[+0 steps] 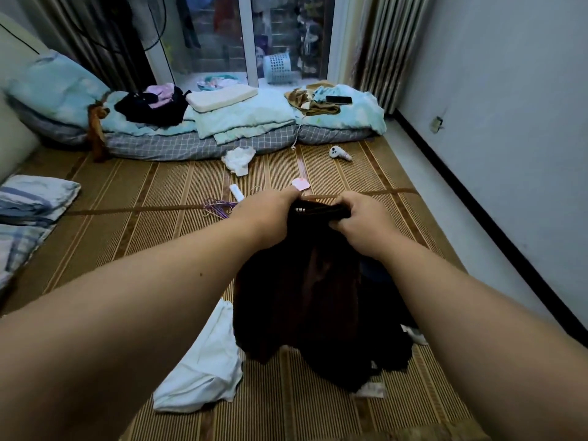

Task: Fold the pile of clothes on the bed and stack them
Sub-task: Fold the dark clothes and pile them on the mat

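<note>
A dark garment point(315, 291) hangs in front of me over the bamboo mat point(159, 237). My left hand point(267, 218) grips its top edge on the left and my right hand point(362, 224) grips the same edge on the right, close together. Its lower part drapes onto other dark clothes point(356, 367) lying on the mat. A white garment point(203, 361) lies crumpled to the left of it. A second heap of black and pink clothes point(156, 103) sits on the bedding at the far end.
Folded light-blue quilts point(245, 119) with a white pillow and a phone point(339, 99) line the far end. Purple hangers point(219, 207), a white tube, a pink tag, a crumpled white cloth point(238, 159) and a white device point(339, 153) lie mid-mat. Pillows sit left; a wall runs right.
</note>
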